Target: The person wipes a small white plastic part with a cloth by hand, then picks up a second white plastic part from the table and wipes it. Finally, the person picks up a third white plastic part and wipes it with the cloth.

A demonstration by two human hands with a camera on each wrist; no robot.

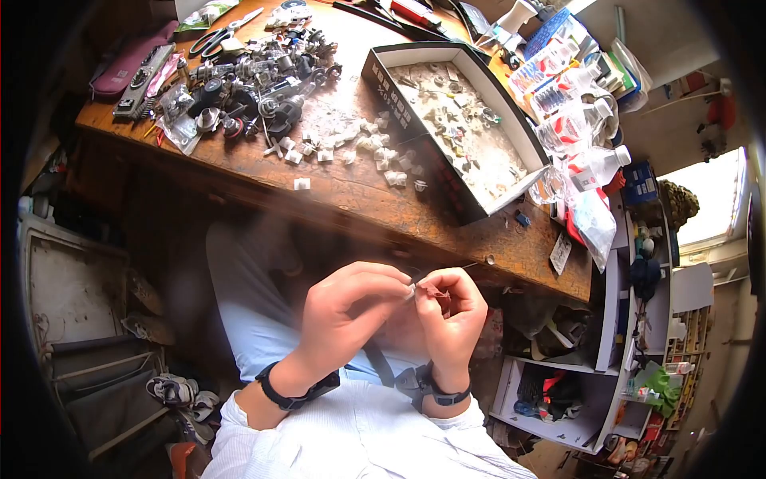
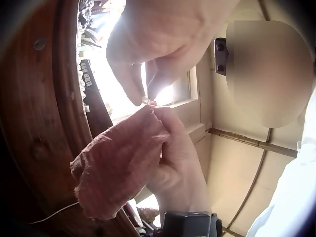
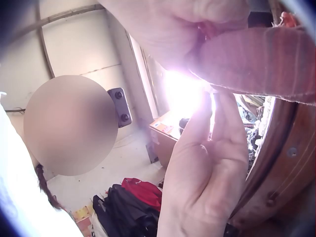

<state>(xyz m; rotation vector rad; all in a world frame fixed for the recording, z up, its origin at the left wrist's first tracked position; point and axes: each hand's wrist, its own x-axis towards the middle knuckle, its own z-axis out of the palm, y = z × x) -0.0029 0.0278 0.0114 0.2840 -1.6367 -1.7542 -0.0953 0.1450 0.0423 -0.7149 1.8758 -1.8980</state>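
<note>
In front of the body the two hands meet at their fingertips. My left hand [image 1: 347,315] pinches a tiny whitish piece [image 1: 411,292] between thumb and fingers; its kind is too small to make out. Just beside it, my right hand [image 1: 456,319] grips a reddish-brown cloth [image 2: 118,165], which hangs down from its fingers in the left wrist view. The fingertips of both hands come together at the cloth's upper edge. In the right wrist view striped cloth runs off to the right, and glare washes out the spot where the fingers meet.
The wooden table [image 1: 239,172] carries a heap of dark and metal parts [image 1: 263,88], scattered small white pieces [image 1: 375,148] and a black-sided box [image 1: 415,132] of small parts. Plastic bottles [image 1: 558,96] line its right side. Shelves [image 1: 590,383] stand at the lower right.
</note>
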